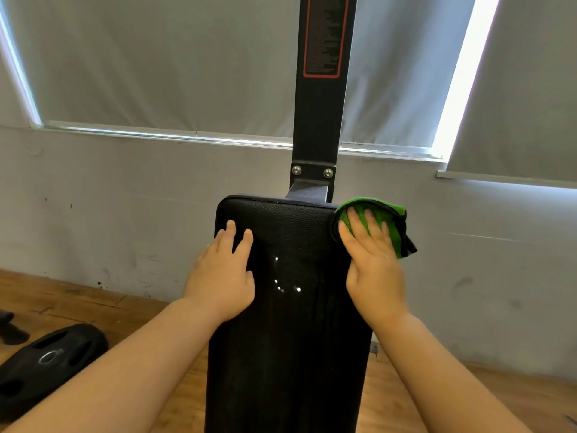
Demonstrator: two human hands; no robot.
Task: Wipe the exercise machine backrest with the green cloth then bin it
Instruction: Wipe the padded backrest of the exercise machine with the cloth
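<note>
The black padded backrest runs from the bottom middle up to a rounded top edge, with small wet glints near its middle. My left hand lies flat on its upper left part, fingers apart, holding nothing. My right hand presses the green cloth against the backrest's upper right corner. The cloth has a dark border and hangs partly off the right edge. No bin is in view.
A black steel upright with a red-framed label rises behind the backrest. A black weight plate lies on the wooden floor at the lower left. A grey wall and window blinds are behind.
</note>
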